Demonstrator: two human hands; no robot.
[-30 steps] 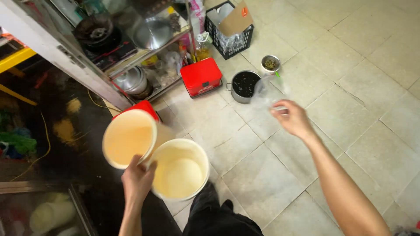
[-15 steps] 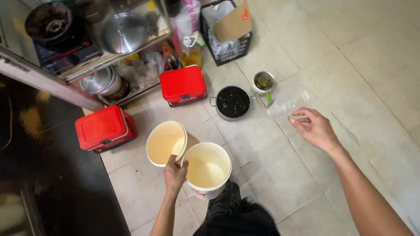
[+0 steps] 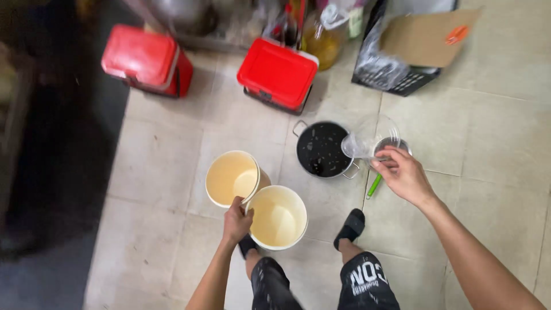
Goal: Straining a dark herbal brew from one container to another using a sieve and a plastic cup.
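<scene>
The left hand (image 3: 237, 221) is closed over the meeting rims of two cream plastic buckets, pinching both at once: the far bucket (image 3: 232, 178) hangs tilted with its mouth turned up toward the camera, and the near bucket (image 3: 278, 217) sits just beside it, touching it at the rim, right above the person's knees. Both look bare inside. The right hand (image 3: 403, 175) is out to the side with its fingers curled round the edge of a clear, crumpled plastic bag (image 3: 367, 138), which it holds over a small metal bowl (image 3: 392, 147) on the floor; whether the bag touches the bowl I cannot tell. A green-handled utensil (image 3: 374, 186) lies under that hand. Just left of the bowl stands a dark pot (image 3: 321, 149) with two side handles. Farther back on the pale tiled floor (image 3: 493, 149) are two red boxes, the nearer red box (image 3: 278, 72) behind the pot and the other red box (image 3: 147, 58) well off to the left. A black crate (image 3: 402, 80) with a cardboard sheet (image 3: 427, 37) on top stands at the right.
</scene>
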